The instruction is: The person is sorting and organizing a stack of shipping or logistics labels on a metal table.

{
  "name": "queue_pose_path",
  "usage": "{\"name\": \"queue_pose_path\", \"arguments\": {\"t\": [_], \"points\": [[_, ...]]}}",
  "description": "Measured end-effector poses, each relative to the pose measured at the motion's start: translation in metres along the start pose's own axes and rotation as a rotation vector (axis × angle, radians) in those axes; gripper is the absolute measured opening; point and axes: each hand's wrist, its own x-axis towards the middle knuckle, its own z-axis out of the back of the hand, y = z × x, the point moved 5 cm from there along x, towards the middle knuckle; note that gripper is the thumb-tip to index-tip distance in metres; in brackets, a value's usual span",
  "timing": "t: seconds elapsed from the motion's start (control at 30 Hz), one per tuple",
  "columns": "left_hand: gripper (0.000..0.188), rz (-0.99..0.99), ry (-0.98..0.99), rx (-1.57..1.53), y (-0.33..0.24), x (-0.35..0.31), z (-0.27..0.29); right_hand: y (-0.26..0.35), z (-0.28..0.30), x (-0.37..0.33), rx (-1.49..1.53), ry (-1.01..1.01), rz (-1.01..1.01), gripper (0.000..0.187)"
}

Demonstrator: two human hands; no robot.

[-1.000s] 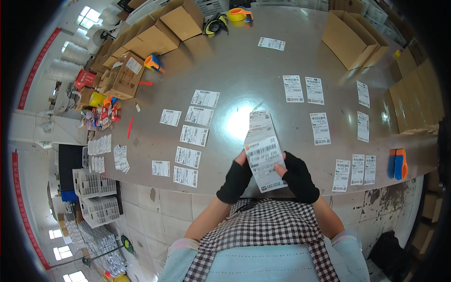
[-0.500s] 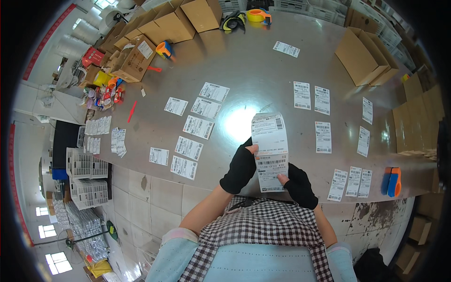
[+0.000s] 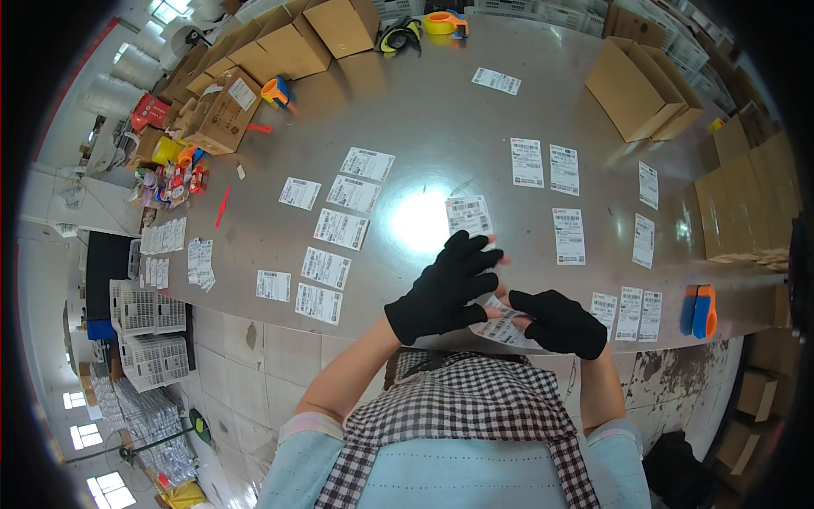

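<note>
By the near edge of the counter (image 3: 373, 110), a shipping label (image 3: 506, 331) sits between the left hand (image 3: 445, 293), fingers spread, and the right hand (image 3: 560, 324), whose grip I cannot tell. A loose hold could drop it over that edge; uneven tugging might crease it.

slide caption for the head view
Gloved hands handle printed labels at a metal table, more labels laid out either side.
</note>
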Motion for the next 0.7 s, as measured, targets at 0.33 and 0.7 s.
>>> {"name": "queue_pose_path", "arguments": {"t": [0.33,0.7], "points": [[0.013,-0.101,0.095,-0.229,0.002,0.005,-0.020,0.009,0.005,0.010,0.116,-0.116,-0.043,0.022],[0.015,0.012,-0.057,-0.100,0.010,0.001,-0.013,0.002,-0.001,0.009,0.163,-0.106,-0.170,0.024]]}}
